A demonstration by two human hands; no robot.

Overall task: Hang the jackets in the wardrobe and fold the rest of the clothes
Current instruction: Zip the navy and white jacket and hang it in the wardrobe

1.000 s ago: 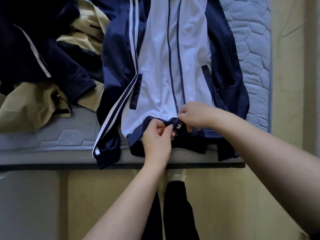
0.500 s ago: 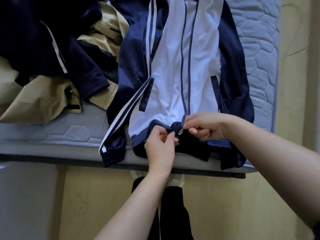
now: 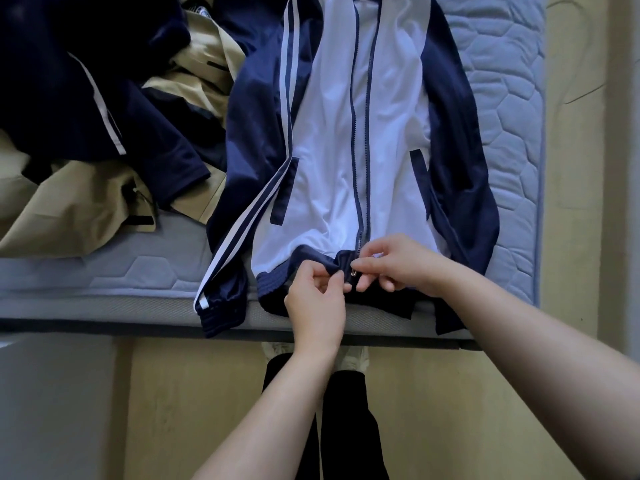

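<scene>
A navy and white track jacket [image 3: 329, 133] lies front up on the mattress [image 3: 502, 98], its hem at the near edge. My left hand [image 3: 317, 299] pinches the navy hem just left of the zipper's bottom end. My right hand [image 3: 398, 263] pinches the hem and the small metal zipper slider [image 3: 353, 271] from the right. The zipper is open above the slider, its two dark tapes running up the white front.
A heap of navy clothes [image 3: 86, 81] and a beige garment [image 3: 76, 209] covers the mattress's left part. Past the mattress's near edge are the yellowish floor [image 3: 194, 393] and my dark-trousered legs [image 3: 346, 427]. A beige wall [image 3: 588, 168] runs along the right.
The view has shifted so the jacket sits more to the right and lower. Both hands stay at the zipper's bottom end, fingers working the slider; the hem is more bunched now.
</scene>
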